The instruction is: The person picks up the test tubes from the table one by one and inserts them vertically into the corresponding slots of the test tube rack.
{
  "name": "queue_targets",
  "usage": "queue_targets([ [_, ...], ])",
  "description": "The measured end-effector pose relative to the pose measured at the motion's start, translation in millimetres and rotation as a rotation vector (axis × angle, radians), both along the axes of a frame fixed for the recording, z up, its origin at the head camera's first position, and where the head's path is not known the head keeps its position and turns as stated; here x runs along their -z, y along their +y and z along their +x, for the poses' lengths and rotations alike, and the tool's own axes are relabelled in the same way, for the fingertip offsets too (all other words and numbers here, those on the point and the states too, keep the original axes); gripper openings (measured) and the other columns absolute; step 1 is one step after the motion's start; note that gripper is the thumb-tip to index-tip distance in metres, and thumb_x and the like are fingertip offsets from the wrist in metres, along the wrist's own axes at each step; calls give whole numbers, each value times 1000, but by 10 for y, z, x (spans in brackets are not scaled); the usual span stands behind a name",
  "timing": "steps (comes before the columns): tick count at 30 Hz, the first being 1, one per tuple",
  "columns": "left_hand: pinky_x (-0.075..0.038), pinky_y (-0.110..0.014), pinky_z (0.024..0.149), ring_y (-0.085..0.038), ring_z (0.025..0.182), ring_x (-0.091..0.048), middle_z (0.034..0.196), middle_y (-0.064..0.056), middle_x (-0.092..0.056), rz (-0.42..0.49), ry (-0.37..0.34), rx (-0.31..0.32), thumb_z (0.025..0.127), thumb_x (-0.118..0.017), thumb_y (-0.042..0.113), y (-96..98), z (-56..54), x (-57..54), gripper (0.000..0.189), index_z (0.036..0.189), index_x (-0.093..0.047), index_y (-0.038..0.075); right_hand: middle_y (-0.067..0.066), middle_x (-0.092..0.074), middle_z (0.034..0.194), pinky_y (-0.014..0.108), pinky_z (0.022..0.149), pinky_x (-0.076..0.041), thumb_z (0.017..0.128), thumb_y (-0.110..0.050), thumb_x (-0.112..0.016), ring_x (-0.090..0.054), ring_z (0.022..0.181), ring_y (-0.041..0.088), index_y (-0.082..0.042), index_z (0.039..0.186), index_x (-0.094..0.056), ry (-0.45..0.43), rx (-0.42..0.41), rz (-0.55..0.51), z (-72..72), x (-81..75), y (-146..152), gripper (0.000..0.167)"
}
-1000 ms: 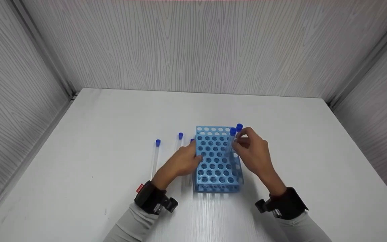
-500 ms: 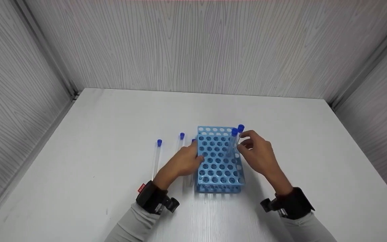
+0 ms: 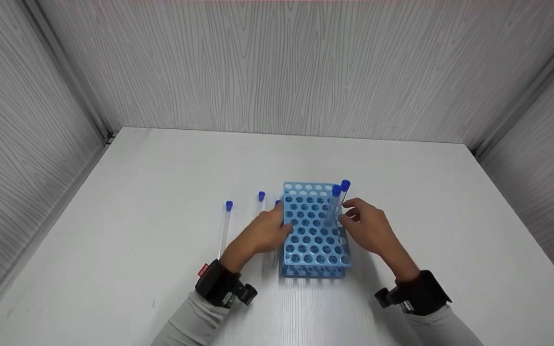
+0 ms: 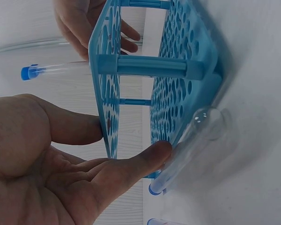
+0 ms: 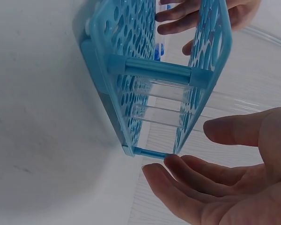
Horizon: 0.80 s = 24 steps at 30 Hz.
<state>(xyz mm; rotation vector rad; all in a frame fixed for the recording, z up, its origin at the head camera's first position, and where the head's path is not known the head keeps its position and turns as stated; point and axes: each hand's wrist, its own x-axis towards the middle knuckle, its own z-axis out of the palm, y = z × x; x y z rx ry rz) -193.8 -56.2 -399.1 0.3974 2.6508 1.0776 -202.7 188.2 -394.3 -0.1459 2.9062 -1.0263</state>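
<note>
A blue test tube rack [image 3: 311,227] stands on the table. My left hand [image 3: 266,231] grips its left side, thumb on the upper plate; in the left wrist view a finger [image 4: 150,157] reaches the lower plate. Two clear test tubes with blue caps, one tube [image 3: 336,191] just left of the other tube [image 3: 345,185], stand in holes near the far right corner. Through the rack's side in the right wrist view, their clear bodies [image 5: 157,115] pass between both plates. Beside them my right hand [image 3: 368,226] hovers with relaxed, parted fingers, holding nothing.
Left of the rack, capped tubes lie on the white table [image 3: 161,192]: an outer tube [image 3: 224,230], a middle tube [image 3: 261,197] and one tube [image 4: 187,152] close along the rack, partly hidden by my left hand. Grey wood-patterned panels [image 3: 277,67] enclose the table.
My right hand has let go of the right-hand test tube and drawn back slightly right and toward me. The left hand keeps its hold on the rack.
</note>
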Motion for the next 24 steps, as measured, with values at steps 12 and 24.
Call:
queue_targets([
  [12,-48,-38,80,-27,101,-61,140,-21,-59,-12,-14,-5,104,-51,17,-1,-2,8,65,159,-22,-2,22,-66,129,49,98,-54,102,-23,-53,-64,117,36,0,138,-57,-59,-10,14,-18,21,1,44],
  [24,-50,-42,88,-28,104,-62,137,-21,-61,-9,-6,5,104,-52,16,-1,3,0,65,159,-22,-3,24,-64,134,44,91,-58,101,-21,-57,-69,113,35,3,142,-53,-134,-56,-72,-38,70,53,47],
])
